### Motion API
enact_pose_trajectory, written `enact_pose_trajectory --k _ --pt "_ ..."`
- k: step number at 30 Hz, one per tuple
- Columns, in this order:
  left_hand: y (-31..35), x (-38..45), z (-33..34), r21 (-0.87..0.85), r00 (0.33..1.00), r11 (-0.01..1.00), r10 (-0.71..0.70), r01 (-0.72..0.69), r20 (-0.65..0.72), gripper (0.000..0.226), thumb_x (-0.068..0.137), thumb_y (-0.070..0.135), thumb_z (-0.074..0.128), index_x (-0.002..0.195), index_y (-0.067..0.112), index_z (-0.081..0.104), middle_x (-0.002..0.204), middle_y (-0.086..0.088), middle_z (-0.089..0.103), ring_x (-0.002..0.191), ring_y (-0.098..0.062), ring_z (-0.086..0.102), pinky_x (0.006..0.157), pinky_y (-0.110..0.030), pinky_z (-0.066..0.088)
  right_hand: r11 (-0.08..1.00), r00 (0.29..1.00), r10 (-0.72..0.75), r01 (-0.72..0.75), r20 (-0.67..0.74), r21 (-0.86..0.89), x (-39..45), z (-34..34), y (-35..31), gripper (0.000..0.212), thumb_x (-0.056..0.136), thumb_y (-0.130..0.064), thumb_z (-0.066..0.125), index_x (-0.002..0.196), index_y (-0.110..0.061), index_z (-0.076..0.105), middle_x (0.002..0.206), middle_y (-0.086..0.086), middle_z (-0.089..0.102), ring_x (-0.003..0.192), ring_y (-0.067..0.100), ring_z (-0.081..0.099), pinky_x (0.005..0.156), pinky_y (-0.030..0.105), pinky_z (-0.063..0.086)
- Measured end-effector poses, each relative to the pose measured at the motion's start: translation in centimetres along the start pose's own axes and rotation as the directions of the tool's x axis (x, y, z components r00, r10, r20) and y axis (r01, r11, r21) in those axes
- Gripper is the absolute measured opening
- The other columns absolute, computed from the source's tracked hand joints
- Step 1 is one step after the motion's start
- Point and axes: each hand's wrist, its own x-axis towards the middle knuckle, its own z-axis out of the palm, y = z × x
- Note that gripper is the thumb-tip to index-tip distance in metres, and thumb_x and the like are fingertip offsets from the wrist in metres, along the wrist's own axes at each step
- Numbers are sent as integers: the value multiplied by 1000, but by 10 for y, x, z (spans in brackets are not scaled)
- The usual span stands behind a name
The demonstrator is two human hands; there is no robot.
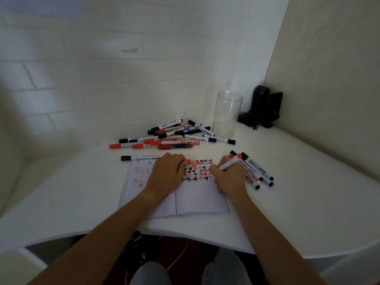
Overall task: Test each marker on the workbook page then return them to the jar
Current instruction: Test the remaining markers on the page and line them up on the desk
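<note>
An open workbook (197, 199) lies on the white table, its right page covered at the top with red and black test marks (198, 172). My right hand (228, 177) grips a red marker (230, 163) with its tip down on that page. My left hand (167, 171) rests on the workbook and pinches a red cap (188, 161). A clear jar (227, 114) stands upright behind, with no markers inside. A pile of red, black and blue markers (172, 135) lies between the jar and the workbook.
Several markers (254, 169) lie in a row right of my right hand. One black-capped marker (139, 157) lies by the workbook's top left corner. Black devices with cables (265, 108) sit in the wall corner behind the jar. The table's curved front edge (144, 229) is near my body.
</note>
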Motion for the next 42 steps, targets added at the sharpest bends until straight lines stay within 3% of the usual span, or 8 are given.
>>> enact_pose_trajectory --k 10,20,24,29,32,34,37,42 --pt "2 -1 -2 -11 1000 1000 -13 13 11 31 106 39 40 94 22 63 79 9 57 77 -13 47 73 -32 37 1000 999 -5 3 -52 -20 -2 -1 -2 26 89 -6 64 74 12 52 56 27 59 31 24 50 31 21 34" --pt "-3 -1 1 -6 1000 1000 -7 7 17 32 107 41 38 99 25 64 84 10 60 80 -12 48 78 -35 43 999 998 0 -3 -65 -40 0 1 0 30 87 -5 63 61 -8 49 44 11 52 31 21 49 33 22 35" --pt "-7 1 4 -28 1000 1000 -1 1 11 29 105 41 40 102 28 66 89 14 62 80 -8 46 76 -32 41 998 998 -24 21 -64 -52 1 3 3 31 88 -5 63 61 -9 48 51 23 56 33 23 51 34 23 36" --pt "-5 -1 0 -68 1000 998 4 -3 14 7 100 27 56 104 30 61 87 22 55 81 -6 46 77 -31 40 994 994 -85 79 -73 -78 4 6 4 37 83 -7 64 57 -18 40 46 0 41 40 12 36 41 28 32" --pt "-3 -2 -2 -85 1000 996 -8 9 7 11 97 27 62 107 32 60 91 19 60 83 -4 50 80 -29 43 983 977 -185 182 -106 -40 5 3 4 37 90 -3 67 65 -15 42 53 -3 40 44 5 34 44 17 31" --pt "-2 -2 -3 -85 1000 996 -18 19 13 13 95 28 64 105 34 59 89 17 61 83 -3 50 80 -28 44 968 967 -251 252 -54 17 4 1 0 27 93 -9 71 74 -12 51 54 4 48 44 6 41 44 17 36" --pt "0 -1 -4 -91 1000 995 -26 27 12 15 93 27 66 101 36 58 81 23 51 80 -3 48 75 -28 43 945 954 -279 253 113 206 -1 -1 -6 10 98 -17 69 91 -11 67 67 12 64 43 27 58 43 28 45" --pt "2 -2 -6 -91 999 995 -34 34 7 16 92 24 67 102 33 59 79 24 43 81 -6 47 77 -30 44 946 947 -246 188 208 266 1 -1 -4 19 107 -13 51 104 -14 69 76 14 69 44 33 60 43 24 40"
